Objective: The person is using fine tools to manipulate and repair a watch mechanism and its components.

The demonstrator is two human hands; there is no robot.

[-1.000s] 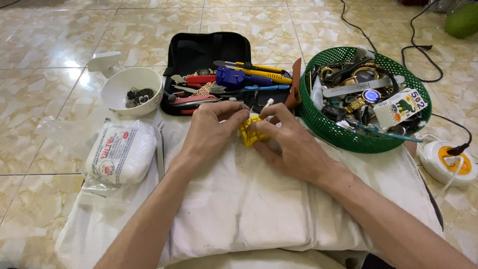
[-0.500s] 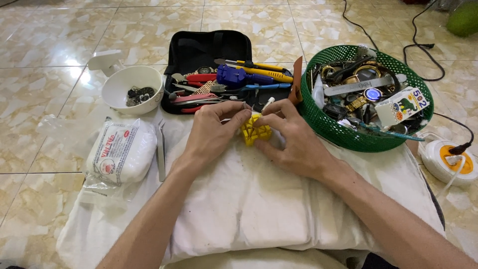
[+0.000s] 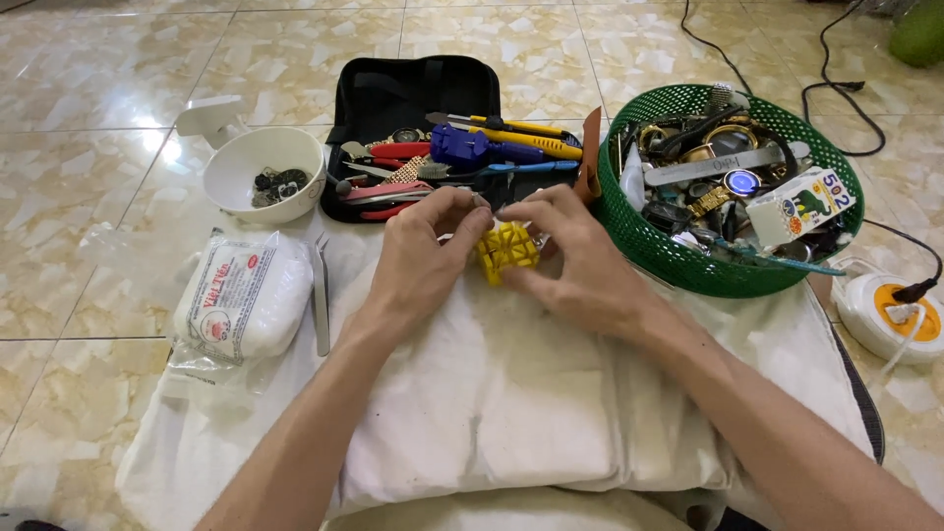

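A small yellow plastic block with a grid of holes (image 3: 507, 250) rests on the white cushion (image 3: 492, 413) between both hands. My left hand (image 3: 423, 258) curls on its left side, fingertips pinching a small metal part at the top. My right hand (image 3: 575, 264) cups the block from the right, fingers meeting the left hand's above it. Most of what the fingertips pinch is hidden.
An open black tool case (image 3: 413, 103) with screwdrivers and pliers lies beyond the hands. A green mesh basket (image 3: 678, 261) of watches and parts stands at the right, a white bowl (image 3: 244, 172) at the left. Tweezers (image 3: 320, 295) and a white packet (image 3: 244, 295) lie on the cloth. A power strip (image 3: 900, 315) sits far right.
Both hands have shifted slightly and opened around the yellow block, so more of its gridded face shows now. It stays at the same spot on the cushion.
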